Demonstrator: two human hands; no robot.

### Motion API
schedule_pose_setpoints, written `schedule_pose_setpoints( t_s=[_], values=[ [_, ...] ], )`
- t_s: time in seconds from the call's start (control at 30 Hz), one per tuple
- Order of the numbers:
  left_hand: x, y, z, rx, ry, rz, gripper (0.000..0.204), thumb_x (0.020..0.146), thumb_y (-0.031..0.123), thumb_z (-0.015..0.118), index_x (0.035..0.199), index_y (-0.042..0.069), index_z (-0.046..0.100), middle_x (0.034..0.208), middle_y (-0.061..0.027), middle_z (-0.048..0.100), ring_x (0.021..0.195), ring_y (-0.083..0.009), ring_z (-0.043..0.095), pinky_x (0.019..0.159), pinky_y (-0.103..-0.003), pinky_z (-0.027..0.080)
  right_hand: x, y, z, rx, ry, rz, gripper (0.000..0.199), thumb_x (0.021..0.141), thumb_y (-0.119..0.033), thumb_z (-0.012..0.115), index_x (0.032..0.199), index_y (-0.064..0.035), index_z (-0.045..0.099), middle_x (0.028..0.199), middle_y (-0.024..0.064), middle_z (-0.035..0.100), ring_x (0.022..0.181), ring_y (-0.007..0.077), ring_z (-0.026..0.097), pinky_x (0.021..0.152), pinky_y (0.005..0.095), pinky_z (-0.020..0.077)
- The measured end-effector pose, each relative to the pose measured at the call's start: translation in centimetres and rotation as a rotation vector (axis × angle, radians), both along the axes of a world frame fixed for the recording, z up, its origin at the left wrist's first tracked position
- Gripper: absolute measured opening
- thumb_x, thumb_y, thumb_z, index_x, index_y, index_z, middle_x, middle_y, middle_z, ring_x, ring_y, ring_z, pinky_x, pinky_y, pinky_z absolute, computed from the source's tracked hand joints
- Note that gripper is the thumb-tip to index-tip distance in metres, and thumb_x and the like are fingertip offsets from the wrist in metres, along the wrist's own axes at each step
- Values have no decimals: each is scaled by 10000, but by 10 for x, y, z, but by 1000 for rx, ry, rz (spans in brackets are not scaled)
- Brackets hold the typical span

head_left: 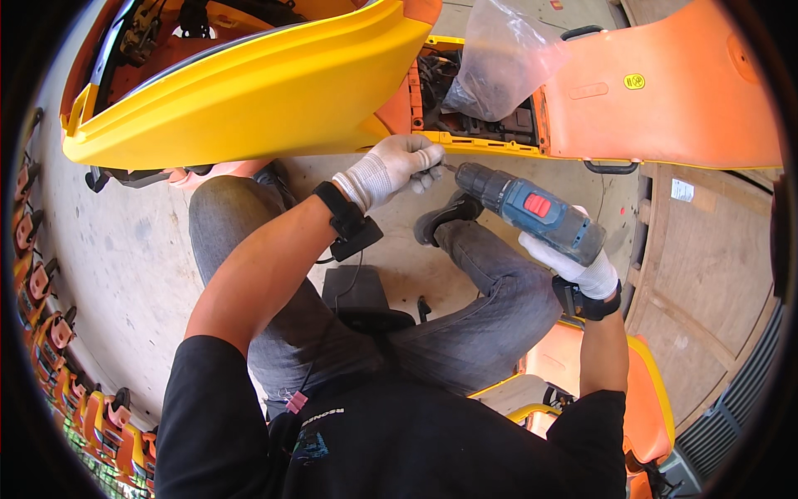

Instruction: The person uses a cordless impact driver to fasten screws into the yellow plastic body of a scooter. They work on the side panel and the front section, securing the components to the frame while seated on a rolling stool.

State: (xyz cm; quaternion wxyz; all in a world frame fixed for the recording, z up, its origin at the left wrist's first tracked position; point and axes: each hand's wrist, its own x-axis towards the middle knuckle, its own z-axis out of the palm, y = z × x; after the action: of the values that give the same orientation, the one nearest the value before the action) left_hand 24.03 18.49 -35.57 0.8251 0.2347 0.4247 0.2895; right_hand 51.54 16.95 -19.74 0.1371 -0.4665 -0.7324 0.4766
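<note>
Drill: the blue-and-black drill (532,208) is on the wearer's side of the open compartment (490,143), tilted, its nose toward the left hand.
Right hand: the gloved right hand (578,264) is wrapped around the drill, further out from the compartment than the chuck (475,179); I can't see whether a finger sits on the trigger.
Left hand: the gloved left hand (395,170), just before the compartment's near left corner, has its fingers curled in at the bit (450,167). From here I can't tell whether they pinch it, or some small piece, or only close beside it.
Glove risk: the one I'd worry about most. If the trigger is squeezed now, a turning bit could catch the knit or nip a fingertip.
Dropped piece: anything small at those fingertips could slip, since gloves dull the feel, and fall to the floor in front of the compartment or perhaps into it.
Plastic bag: the clear bag (503,66) lies over the compartment's opening; a spinning bit brought that way could snag it, and it hides some of the parts beneath.
Wrist cable: the thin cable (359,279), on the wearer's side of the compartment, might tug if the left arm reaches far.
</note>
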Motion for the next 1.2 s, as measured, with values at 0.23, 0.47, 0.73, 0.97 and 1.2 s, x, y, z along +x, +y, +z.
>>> schedule_pose_setpoints(
  t_s=[0.23, 0.47, 0.73, 0.97, 1.2],
  values=[
    [-2, 1, 12, -26, 55, -21, 303, 991, 296, 579, 957, -4, 613, 757, -49, 613, 603, -111, 562, 546, -253, 486, -3, 1, 3, -5, -10, 26, 357, 756, -65, 778, 1079, 14, 647, 943, 144, 711, 825, 232, 681, 784, 328, 536],
    [0, -2, 5, -41, 46, -55, 350, 975, 403, 583, 878, 67, 584, 685, -15, 577, 544, -106, 516, 489, -239, 425, -12, 7, 5, 11, -40, 83, 349, 755, -68, 754, 1073, 13, 636, 905, 162, 692, 787, 274, 670, 760, 323, 530],
    [14, -12, -1, -167, -6, 34, 322, 973, 382, 594, 876, 75, 576, 664, 0, 543, 532, -103, 474, 485, -244, 401, -11, 14, 1, -21, -127, 157, 328, 730, -100, 720, 1034, -19, 628, 828, 160, 645, 725, 333, 627, 694, 327, 511],
    [82, -30, -31, -502, -521, 540, 270, 978, 337, 597, 902, 80, 564, 686, 12, 534, 572, -98, 465, 526, -243, 395, 11, 19, -13, -82, -191, 110, 302, 724, -94, 729, 996, -20, 620, 805, 165, 647, 702, 346, 615, 684, 334, 513],
    [99, -12, -43, -652, -712, 779, 148, 1002, 196, 533, 974, 51, 536, 780, -19, 529, 655, -128, 481, 574, -254, 428, 25, 29, -39, -125, -90, -89, 290, 763, -73, 771, 1007, 5, 635, 870, 95, 692, 770, 150, 629, 758, 299, 519]
  ],
)
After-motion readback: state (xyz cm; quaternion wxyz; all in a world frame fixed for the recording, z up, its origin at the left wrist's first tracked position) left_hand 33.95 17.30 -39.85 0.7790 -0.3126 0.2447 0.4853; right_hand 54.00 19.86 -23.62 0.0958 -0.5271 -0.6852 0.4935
